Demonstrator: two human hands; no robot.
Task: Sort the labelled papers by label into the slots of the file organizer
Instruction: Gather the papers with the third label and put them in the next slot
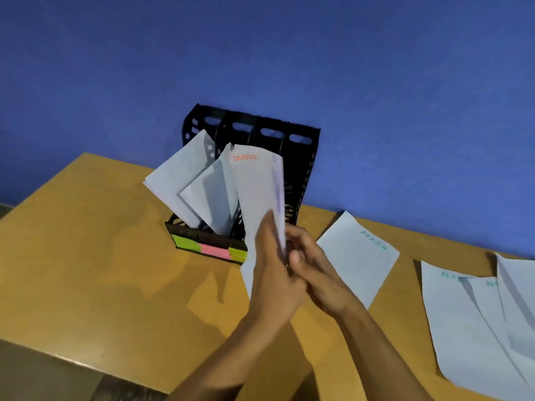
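A black file organizer point(301, 146) stands against the blue wall, with green, pink and yellow sticky labels point(212, 250) along its front. Its two left slots hold leaning white sheets point(176, 178). Both hands hold up a thin bundle of white papers point(254, 186) with an orange label at the top, in front of the organizer's right-hand slots. My left hand point(272, 273) grips the bundle's lower part from the front. My right hand point(311, 261) pinches its right edge. The bundle's bottom edge is hidden behind my hands.
The wooden table point(101, 256) carries one loose sheet with a green label point(356, 256) right of the organizer and several overlapping green-labelled sheets point(469, 319) at the far right. The table's front-left edge drops off near the bottom left.
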